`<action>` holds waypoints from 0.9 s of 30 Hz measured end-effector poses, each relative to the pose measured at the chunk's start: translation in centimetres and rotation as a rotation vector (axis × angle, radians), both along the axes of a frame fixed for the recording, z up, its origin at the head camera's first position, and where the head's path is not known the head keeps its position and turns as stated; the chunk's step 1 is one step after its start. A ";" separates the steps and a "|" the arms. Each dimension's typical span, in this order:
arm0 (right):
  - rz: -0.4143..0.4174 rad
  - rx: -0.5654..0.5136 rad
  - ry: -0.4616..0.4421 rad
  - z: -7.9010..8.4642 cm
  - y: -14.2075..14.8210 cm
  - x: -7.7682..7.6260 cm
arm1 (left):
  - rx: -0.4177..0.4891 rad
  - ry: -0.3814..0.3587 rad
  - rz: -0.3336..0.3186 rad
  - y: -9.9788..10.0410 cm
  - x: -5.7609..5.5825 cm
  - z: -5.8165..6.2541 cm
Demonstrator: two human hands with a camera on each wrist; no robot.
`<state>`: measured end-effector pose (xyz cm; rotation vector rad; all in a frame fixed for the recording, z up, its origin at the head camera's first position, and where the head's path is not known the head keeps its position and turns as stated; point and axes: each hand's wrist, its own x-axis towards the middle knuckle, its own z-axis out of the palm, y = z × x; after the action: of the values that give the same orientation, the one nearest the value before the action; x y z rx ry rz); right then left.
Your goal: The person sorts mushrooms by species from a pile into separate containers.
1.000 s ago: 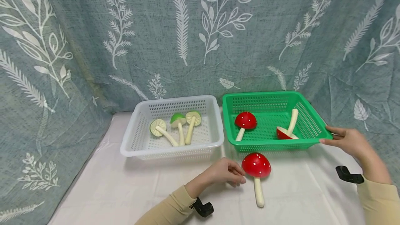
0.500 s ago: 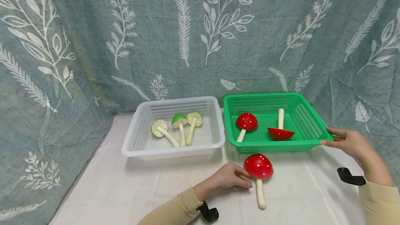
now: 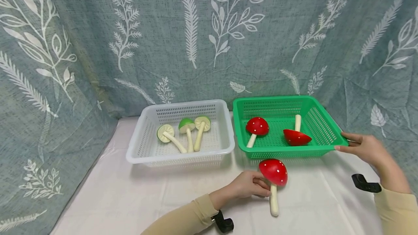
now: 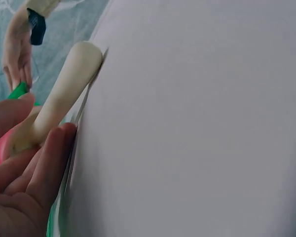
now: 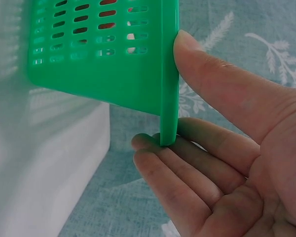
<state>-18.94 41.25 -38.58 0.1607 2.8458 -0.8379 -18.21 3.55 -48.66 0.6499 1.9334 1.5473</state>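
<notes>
A toy mushroom [image 3: 273, 172] with a red, white-dotted cap and a cream stem lies on the white cloth, in front of the green basket [image 3: 281, 149]. My left hand [image 3: 249, 184] reaches it from the left, fingers at the cap's underside and upper stem. In the left wrist view, the stem [image 4: 69, 84] passes between the thumb [image 4: 12, 116] and the curled fingers. My right hand [image 3: 365, 148] holds the basket's front right corner; the right wrist view has the thumb [image 5: 212, 74] on the rim and the fingers under it. Two more red mushrooms [image 3: 257, 126] lie inside that basket.
A white basket [image 3: 179, 157] stands left of the green one and holds several green-capped toy mushrooms [image 3: 187, 124]. A grey-green curtain [image 3: 163, 39] with white leaf prints hangs close behind both baskets. Black wrist cameras [image 3: 223, 222] are strapped to both wrists.
My left hand has moved right to the mushroom on the cloth, which has shifted slightly right and tilted. One mushroom in the green basket has rolled round. The right hand stays at the corner.
</notes>
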 end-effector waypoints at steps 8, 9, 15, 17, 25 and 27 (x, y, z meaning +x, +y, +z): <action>-0.003 -0.025 0.003 -0.2 -0.2 -0.1 | -0.107 0.069 0.119 1.6 -0.2 -0.2; -0.003 -0.020 0.006 -0.3 -0.2 -0.1 | -0.110 0.066 0.128 1.7 -0.2 -0.2; -0.001 -0.007 0.010 -0.1 -0.1 -0.2 | -0.101 0.043 0.152 1.9 -0.2 -0.2; -0.002 -0.012 0.005 0.0 -0.1 -0.2 | -0.096 0.038 0.154 1.9 -0.3 -0.2; -0.004 -0.007 0.001 0.2 -0.1 -0.1 | -0.056 -0.024 0.159 1.7 -0.4 -0.3; -0.007 -0.009 -0.003 0.2 0.0 0.0 | -0.050 -0.027 0.155 1.6 -0.5 -0.3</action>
<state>-18.95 41.22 -38.40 0.1703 2.8395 -0.8516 -18.69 5.16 -48.99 0.4654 2.0363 1.5850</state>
